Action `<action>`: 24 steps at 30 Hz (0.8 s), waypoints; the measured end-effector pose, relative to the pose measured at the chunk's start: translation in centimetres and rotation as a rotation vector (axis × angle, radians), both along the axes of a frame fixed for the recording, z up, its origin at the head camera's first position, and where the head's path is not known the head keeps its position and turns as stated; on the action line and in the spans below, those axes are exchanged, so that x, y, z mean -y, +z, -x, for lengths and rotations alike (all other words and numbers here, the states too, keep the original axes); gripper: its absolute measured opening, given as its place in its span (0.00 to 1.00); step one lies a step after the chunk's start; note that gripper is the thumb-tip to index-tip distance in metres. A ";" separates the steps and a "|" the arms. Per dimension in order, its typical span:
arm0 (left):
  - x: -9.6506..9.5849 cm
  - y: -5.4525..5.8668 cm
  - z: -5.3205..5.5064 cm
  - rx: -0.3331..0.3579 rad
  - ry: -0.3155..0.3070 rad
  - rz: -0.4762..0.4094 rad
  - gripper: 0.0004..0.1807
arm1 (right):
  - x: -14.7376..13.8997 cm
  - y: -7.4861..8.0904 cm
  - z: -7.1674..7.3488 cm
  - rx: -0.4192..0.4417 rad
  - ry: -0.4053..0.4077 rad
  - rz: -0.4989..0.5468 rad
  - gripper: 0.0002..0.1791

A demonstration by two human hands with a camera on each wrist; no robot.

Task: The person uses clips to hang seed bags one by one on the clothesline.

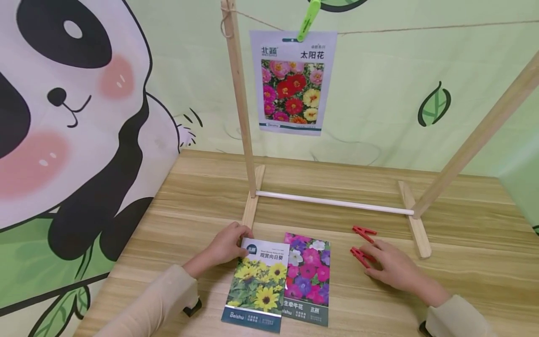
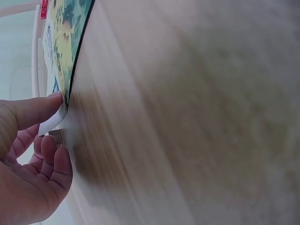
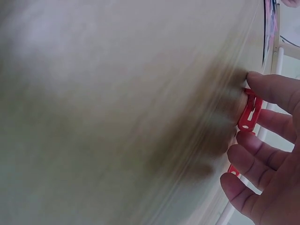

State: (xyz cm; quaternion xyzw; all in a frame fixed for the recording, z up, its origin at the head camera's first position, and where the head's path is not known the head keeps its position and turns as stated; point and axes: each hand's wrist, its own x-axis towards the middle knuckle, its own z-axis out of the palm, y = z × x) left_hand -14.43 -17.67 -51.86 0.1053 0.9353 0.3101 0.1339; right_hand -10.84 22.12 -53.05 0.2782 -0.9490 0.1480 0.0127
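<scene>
In the head view, my left hand (image 1: 225, 243) pinches the top left corner of a sunflower seed packet (image 1: 257, 285). The left wrist view shows the thumb on the packet's printed face (image 2: 65, 37) and the corner bent up slightly from the table. That packet overlaps the left side of a petunia seed packet (image 1: 309, 276). My right hand (image 1: 393, 267) has thumb and index finger on either side of a red clothespin (image 1: 360, 256), also between them in the right wrist view (image 3: 251, 111). A second red clothespin (image 1: 364, 231) lies just beyond it.
A wooden frame with a left post (image 1: 240, 98), a right post (image 1: 476, 135) and a white crossbar (image 1: 337, 202) stands behind the packets. From its twine (image 1: 421, 28) hangs another flower seed packet (image 1: 292, 84), held by a green clothespin (image 1: 309, 21). A panda-printed backdrop (image 1: 164, 121) borders the table.
</scene>
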 end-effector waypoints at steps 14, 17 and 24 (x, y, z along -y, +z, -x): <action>-0.1 0.0 0.0 -0.034 -0.003 0.026 0.15 | 0.1 0.0 -0.1 0.043 -0.017 0.000 0.20; -0.2 0.0 0.0 -0.046 -0.006 0.031 0.14 | 0.1 0.0 0.0 0.046 -0.019 -0.001 0.20; -0.2 0.0 -0.2 -0.054 -0.004 0.033 0.14 | 0.1 -0.1 -0.1 0.020 -0.020 0.002 0.16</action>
